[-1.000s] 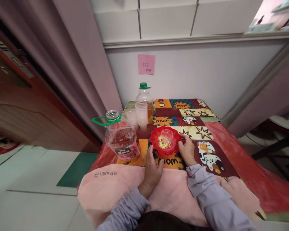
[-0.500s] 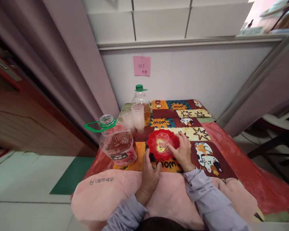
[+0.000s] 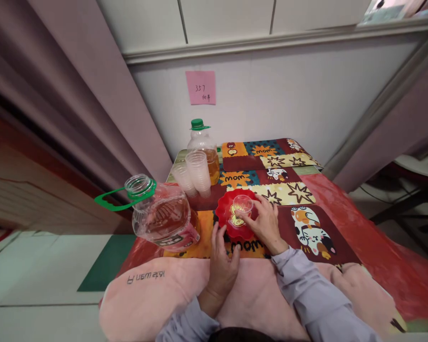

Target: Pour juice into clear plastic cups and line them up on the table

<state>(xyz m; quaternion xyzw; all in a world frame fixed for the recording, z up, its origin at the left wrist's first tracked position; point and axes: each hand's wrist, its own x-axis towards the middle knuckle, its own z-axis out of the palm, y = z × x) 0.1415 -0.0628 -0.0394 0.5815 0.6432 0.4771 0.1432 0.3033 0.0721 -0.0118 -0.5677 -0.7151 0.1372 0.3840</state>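
A red scalloped plate (image 3: pixel 225 213) lies on the patterned mat (image 3: pixel 287 192), and a small clear plastic cup (image 3: pixel 243 204) stands on it. My right hand (image 3: pixel 266 224) reaches over the plate, its fingers closed round the cup. My left hand (image 3: pixel 221 259) rests on the near rim of the plate with fingers stretched out, holding nothing. A big clear jug (image 3: pixel 160 218) of amber liquid, uncapped with a green handle ring, stands left of the plate.
Two stacks of clear cups (image 3: pixel 199 172) stand behind the plate, before a green-capped bottle (image 3: pixel 202 145) by the wall. A pink cloth (image 3: pixel 153 289) covers the near table edge; red tablecloth (image 3: pixel 356 242) spreads right. A pink note (image 3: pixel 200 87) hangs on the wall.
My right hand moved from the plate's right rim onto the cup and closed round it. The left hand stayed at the near rim. The camera tilted down and shifted.
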